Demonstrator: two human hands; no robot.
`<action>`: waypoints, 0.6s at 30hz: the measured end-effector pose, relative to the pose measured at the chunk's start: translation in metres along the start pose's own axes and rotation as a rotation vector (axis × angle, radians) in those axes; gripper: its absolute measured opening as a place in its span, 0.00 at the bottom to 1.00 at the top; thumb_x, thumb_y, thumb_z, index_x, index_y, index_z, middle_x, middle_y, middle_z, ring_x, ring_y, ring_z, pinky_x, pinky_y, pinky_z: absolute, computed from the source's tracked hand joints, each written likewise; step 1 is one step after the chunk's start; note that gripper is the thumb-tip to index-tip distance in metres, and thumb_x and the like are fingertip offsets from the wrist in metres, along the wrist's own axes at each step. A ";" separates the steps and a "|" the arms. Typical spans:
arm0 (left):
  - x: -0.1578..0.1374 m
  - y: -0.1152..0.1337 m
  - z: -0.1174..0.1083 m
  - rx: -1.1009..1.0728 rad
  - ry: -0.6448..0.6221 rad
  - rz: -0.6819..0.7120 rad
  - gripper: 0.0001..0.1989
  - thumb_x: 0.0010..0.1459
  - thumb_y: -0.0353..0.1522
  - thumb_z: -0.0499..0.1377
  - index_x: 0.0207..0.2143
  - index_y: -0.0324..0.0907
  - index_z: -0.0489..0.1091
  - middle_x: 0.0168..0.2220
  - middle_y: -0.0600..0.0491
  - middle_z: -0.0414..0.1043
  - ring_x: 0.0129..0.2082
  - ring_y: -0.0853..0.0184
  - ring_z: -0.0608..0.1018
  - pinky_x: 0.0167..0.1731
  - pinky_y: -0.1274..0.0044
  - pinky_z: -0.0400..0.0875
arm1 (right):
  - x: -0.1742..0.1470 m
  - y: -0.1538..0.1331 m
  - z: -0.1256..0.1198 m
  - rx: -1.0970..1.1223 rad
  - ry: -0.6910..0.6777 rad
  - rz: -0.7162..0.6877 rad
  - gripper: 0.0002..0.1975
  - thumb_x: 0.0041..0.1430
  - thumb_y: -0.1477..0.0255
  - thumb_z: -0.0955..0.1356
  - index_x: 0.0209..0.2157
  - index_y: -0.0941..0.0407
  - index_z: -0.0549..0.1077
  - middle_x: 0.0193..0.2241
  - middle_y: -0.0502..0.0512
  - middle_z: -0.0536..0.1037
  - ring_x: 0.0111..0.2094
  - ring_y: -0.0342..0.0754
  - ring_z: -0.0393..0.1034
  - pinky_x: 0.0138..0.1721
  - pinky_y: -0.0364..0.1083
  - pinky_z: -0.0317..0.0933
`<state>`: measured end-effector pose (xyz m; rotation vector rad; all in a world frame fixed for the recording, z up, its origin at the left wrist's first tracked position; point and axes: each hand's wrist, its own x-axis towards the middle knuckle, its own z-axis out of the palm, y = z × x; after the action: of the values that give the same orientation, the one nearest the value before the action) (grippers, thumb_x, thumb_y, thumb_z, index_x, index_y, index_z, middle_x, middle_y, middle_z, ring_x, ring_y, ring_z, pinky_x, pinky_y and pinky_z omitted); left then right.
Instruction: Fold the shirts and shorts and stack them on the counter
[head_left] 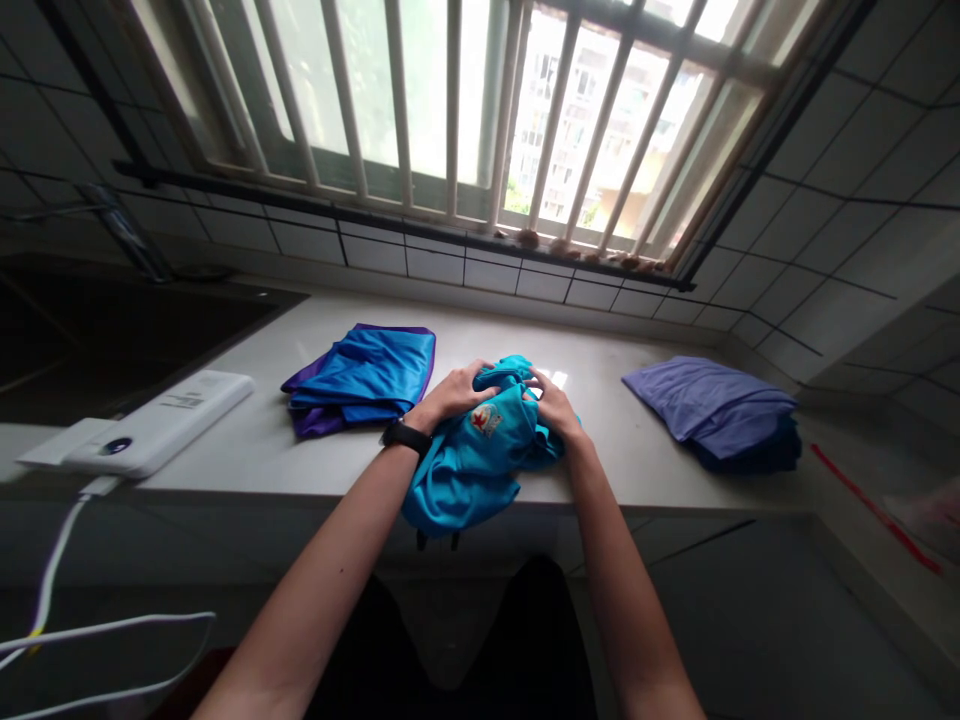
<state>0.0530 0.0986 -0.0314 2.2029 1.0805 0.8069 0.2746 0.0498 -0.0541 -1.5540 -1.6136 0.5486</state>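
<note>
A crumpled turquoise garment (480, 460) with a small embroidered or printed badge lies on the white countertop (592, 465), its lower part hanging over the front edge. My left hand (457, 390), with a black band at the wrist, grips the cloth from the left near its top. From the right, my right hand (553, 402) has its fingers curled into the same bunched fabric. Folds hide some of the fingertips. Just left of my left hand rests a folded stack of blue and purple cloth (367, 370).
At the right sits a folded lavender and dark blue cloth pile (712, 405), with a red strip (874, 508) beyond it. A white power bank (161, 425) with a cable lies left, near a dark sink (112, 330). Behind the counter is a barred window (450, 120).
</note>
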 end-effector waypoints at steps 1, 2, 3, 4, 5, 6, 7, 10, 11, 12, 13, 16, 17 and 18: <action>0.000 0.000 -0.001 -0.032 -0.021 0.002 0.28 0.56 0.46 0.63 0.56 0.42 0.73 0.54 0.44 0.80 0.55 0.52 0.80 0.56 0.67 0.73 | 0.001 0.001 -0.001 0.020 -0.019 -0.003 0.30 0.60 0.68 0.73 0.64 0.51 0.71 0.49 0.57 0.84 0.53 0.56 0.78 0.57 0.54 0.69; -0.001 0.000 -0.002 -0.064 -0.048 0.011 0.29 0.55 0.46 0.64 0.55 0.42 0.74 0.54 0.45 0.80 0.54 0.51 0.80 0.56 0.66 0.74 | 0.001 0.003 -0.002 0.043 -0.032 -0.002 0.29 0.60 0.68 0.73 0.63 0.52 0.72 0.47 0.57 0.84 0.51 0.56 0.78 0.56 0.55 0.70; -0.001 0.000 -0.003 -0.097 -0.078 0.027 0.28 0.54 0.47 0.64 0.53 0.41 0.75 0.52 0.45 0.81 0.53 0.51 0.81 0.55 0.66 0.74 | 0.002 0.004 -0.004 0.068 -0.046 0.005 0.27 0.61 0.67 0.73 0.62 0.53 0.73 0.46 0.57 0.84 0.50 0.56 0.78 0.55 0.55 0.70; -0.002 0.000 -0.004 -0.130 -0.110 0.046 0.28 0.54 0.48 0.64 0.52 0.41 0.76 0.51 0.45 0.81 0.51 0.51 0.81 0.54 0.67 0.75 | 0.003 0.006 -0.006 0.096 -0.060 0.014 0.26 0.61 0.65 0.73 0.60 0.54 0.74 0.46 0.58 0.84 0.50 0.56 0.79 0.54 0.55 0.71; -0.002 0.001 -0.005 -0.160 -0.137 0.063 0.28 0.54 0.49 0.64 0.50 0.40 0.77 0.50 0.45 0.82 0.50 0.52 0.82 0.53 0.67 0.75 | 0.003 0.007 -0.007 0.125 -0.075 0.025 0.26 0.61 0.64 0.73 0.59 0.54 0.75 0.46 0.59 0.84 0.49 0.56 0.79 0.53 0.55 0.72; -0.003 0.002 -0.006 -0.182 -0.154 0.074 0.27 0.54 0.49 0.64 0.49 0.40 0.78 0.49 0.45 0.82 0.49 0.52 0.82 0.52 0.67 0.76 | 0.003 0.008 -0.009 0.154 -0.089 0.034 0.26 0.61 0.62 0.74 0.59 0.55 0.75 0.46 0.60 0.84 0.49 0.56 0.79 0.52 0.54 0.73; -0.003 0.003 -0.006 -0.195 -0.162 0.078 0.27 0.54 0.50 0.64 0.48 0.39 0.78 0.48 0.45 0.82 0.48 0.51 0.82 0.51 0.67 0.76 | 0.003 0.009 -0.011 0.179 -0.102 0.041 0.28 0.60 0.61 0.74 0.60 0.55 0.74 0.47 0.60 0.84 0.49 0.56 0.79 0.51 0.54 0.73; -0.003 0.005 -0.006 -0.188 -0.149 0.083 0.27 0.54 0.50 0.63 0.48 0.39 0.79 0.49 0.44 0.82 0.49 0.51 0.82 0.52 0.67 0.75 | 0.001 0.007 -0.014 0.180 -0.112 0.048 0.34 0.59 0.61 0.75 0.65 0.55 0.70 0.46 0.60 0.84 0.47 0.55 0.79 0.49 0.52 0.73; -0.003 0.005 -0.006 -0.178 -0.142 0.087 0.28 0.54 0.50 0.63 0.48 0.39 0.79 0.49 0.44 0.82 0.49 0.51 0.81 0.52 0.67 0.74 | 0.000 0.005 -0.014 0.149 -0.102 0.048 0.34 0.60 0.61 0.75 0.65 0.55 0.69 0.45 0.59 0.84 0.46 0.55 0.79 0.49 0.52 0.73; -0.002 0.005 -0.006 -0.167 -0.138 0.089 0.27 0.54 0.50 0.63 0.48 0.39 0.80 0.50 0.45 0.82 0.50 0.51 0.81 0.53 0.67 0.74 | -0.001 0.003 -0.014 0.107 -0.089 0.045 0.33 0.61 0.61 0.74 0.65 0.55 0.70 0.44 0.59 0.84 0.45 0.54 0.79 0.48 0.51 0.72; -0.002 0.004 -0.005 -0.155 -0.140 0.086 0.27 0.54 0.50 0.62 0.47 0.39 0.80 0.49 0.45 0.83 0.50 0.51 0.81 0.52 0.68 0.74 | -0.002 0.001 -0.013 0.061 -0.073 0.040 0.30 0.62 0.61 0.73 0.63 0.55 0.72 0.43 0.58 0.84 0.44 0.53 0.79 0.47 0.50 0.72; 0.000 0.002 -0.004 -0.124 -0.174 0.058 0.26 0.54 0.50 0.61 0.43 0.39 0.82 0.45 0.47 0.84 0.46 0.51 0.82 0.49 0.68 0.75 | -0.002 -0.006 -0.012 -0.062 -0.028 -0.020 0.16 0.66 0.62 0.68 0.49 0.54 0.80 0.39 0.56 0.84 0.42 0.52 0.78 0.46 0.47 0.69; 0.000 0.002 -0.004 -0.120 -0.182 0.050 0.26 0.54 0.50 0.61 0.42 0.39 0.82 0.43 0.47 0.84 0.44 0.51 0.82 0.48 0.68 0.75 | -0.002 -0.008 -0.012 -0.096 -0.024 -0.052 0.15 0.67 0.62 0.66 0.43 0.54 0.81 0.37 0.55 0.84 0.41 0.51 0.77 0.45 0.47 0.68; 0.000 0.001 -0.004 -0.121 -0.184 0.047 0.26 0.54 0.50 0.60 0.41 0.39 0.82 0.42 0.48 0.84 0.44 0.52 0.82 0.47 0.69 0.75 | -0.002 -0.010 -0.012 -0.128 -0.028 -0.085 0.16 0.68 0.61 0.64 0.36 0.54 0.80 0.33 0.54 0.83 0.39 0.51 0.76 0.44 0.46 0.67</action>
<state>0.0511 0.0987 -0.0279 2.1588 0.8711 0.6566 0.2782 0.0441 -0.0400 -1.5681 -1.7572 0.4301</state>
